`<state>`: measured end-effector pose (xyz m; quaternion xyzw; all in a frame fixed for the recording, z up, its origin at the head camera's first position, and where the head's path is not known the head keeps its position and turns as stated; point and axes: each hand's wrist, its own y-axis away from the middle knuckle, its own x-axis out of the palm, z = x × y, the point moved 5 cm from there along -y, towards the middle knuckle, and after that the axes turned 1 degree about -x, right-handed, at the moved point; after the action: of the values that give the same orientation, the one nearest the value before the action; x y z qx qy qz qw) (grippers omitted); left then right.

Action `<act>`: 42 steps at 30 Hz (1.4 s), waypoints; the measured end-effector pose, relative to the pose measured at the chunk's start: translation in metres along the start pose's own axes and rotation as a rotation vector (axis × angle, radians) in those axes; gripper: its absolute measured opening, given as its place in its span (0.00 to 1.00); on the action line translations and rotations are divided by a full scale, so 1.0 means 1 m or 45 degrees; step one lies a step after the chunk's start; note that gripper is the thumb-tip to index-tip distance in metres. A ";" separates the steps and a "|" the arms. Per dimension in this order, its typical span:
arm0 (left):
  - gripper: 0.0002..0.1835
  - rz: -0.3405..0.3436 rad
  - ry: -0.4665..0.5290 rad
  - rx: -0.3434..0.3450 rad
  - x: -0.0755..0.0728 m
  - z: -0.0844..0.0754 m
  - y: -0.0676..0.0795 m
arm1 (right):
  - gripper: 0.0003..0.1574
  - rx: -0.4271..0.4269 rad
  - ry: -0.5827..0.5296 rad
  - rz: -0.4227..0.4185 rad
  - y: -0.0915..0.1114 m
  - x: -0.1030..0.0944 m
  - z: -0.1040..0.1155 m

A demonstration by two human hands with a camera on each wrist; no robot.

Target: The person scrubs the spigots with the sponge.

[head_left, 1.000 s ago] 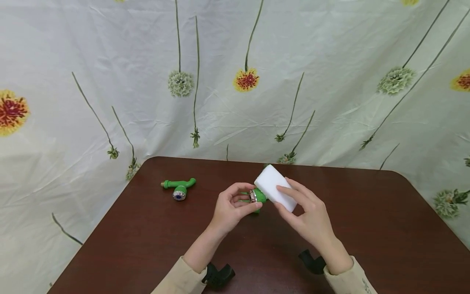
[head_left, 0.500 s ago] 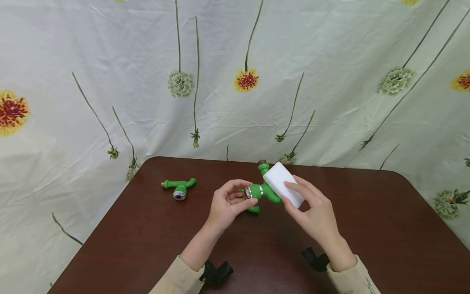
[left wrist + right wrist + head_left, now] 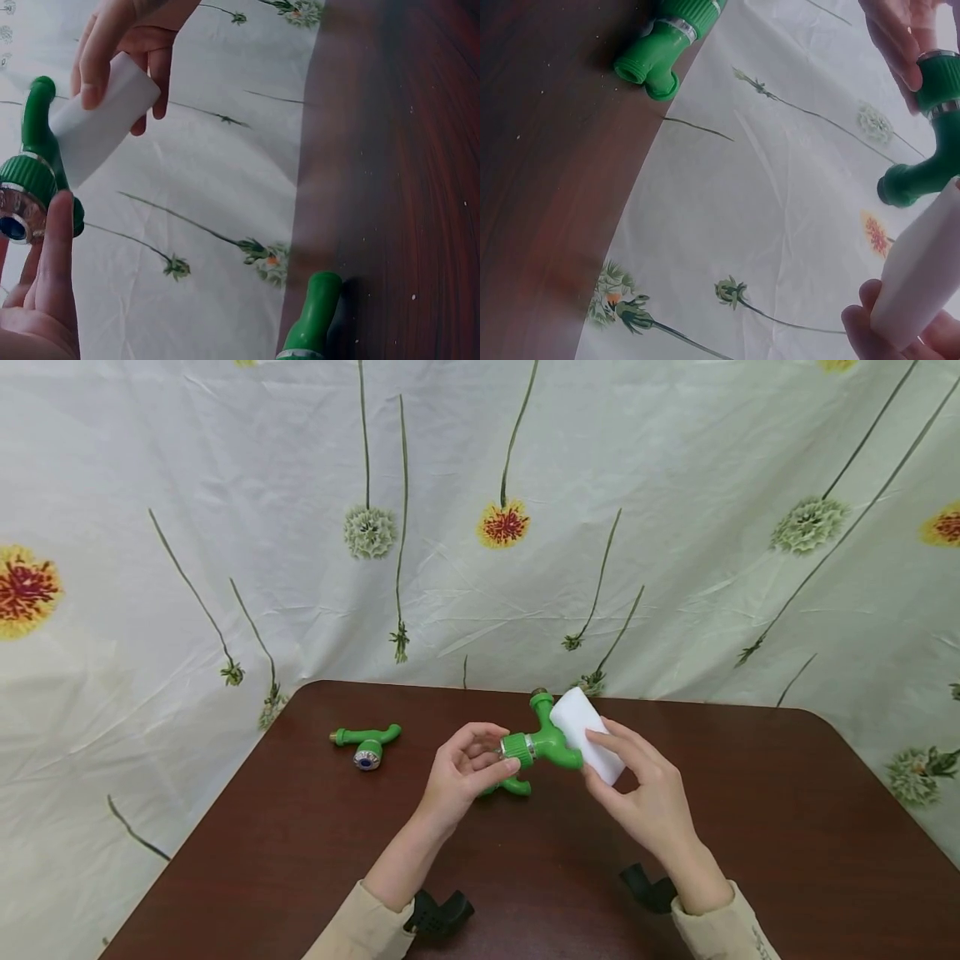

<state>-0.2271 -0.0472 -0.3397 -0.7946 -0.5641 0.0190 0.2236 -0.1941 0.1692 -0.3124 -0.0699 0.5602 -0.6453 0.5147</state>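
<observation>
My left hand [image 3: 462, 777] pinches the ribbed knob of a green faucet [image 3: 552, 743] between thumb and fingers, holding it above the table. The faucet's threaded inlet points away and its spout towards the right. In my right hand [image 3: 643, 783] is a white sponge [image 3: 587, 732], gripped by its edges, with its left side against the faucet body. The left wrist view shows the sponge [image 3: 105, 120] lying along the faucet [image 3: 39, 120]. In the right wrist view the sponge [image 3: 922, 270] touches the faucet near its spout [image 3: 911, 184].
A second green faucet [image 3: 516, 787] lies on the table, partly hidden behind my left hand. Another green faucet [image 3: 367, 743] lies at the back left of the dark brown table [image 3: 300, 843]. A floral cloth [image 3: 450, 568] hangs behind the table.
The faucet has turned and come out from behind the sponge, so its body and inlet now show. The sponge has moved slightly right and away; my left hand has shifted a little left.
</observation>
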 end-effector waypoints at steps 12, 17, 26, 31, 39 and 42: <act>0.23 0.079 -0.085 -0.032 0.004 0.004 -0.001 | 0.25 -0.010 -0.007 0.001 0.003 0.003 0.001; 0.26 0.009 -0.188 -0.041 0.004 0.009 0.000 | 0.26 -0.008 -0.009 0.018 0.004 0.005 0.000; 0.23 -0.060 -0.477 0.055 0.001 0.007 0.001 | 0.26 -0.010 -0.032 0.037 0.005 0.008 0.003; 0.23 -0.047 -0.605 0.082 0.010 -0.002 0.003 | 0.24 -0.014 -0.078 0.045 0.006 0.010 0.005; 0.22 -0.020 -0.752 0.074 0.023 -0.021 0.008 | 0.21 -0.057 -0.094 0.066 0.006 0.014 0.009; 0.22 -0.004 -0.729 0.028 0.024 -0.020 0.008 | 0.20 -0.066 -0.065 0.056 0.005 0.013 0.009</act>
<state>-0.2057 -0.0343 -0.3197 -0.7537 -0.6051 0.2484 0.0639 -0.1909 0.1544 -0.3192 -0.0873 0.5649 -0.6170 0.5409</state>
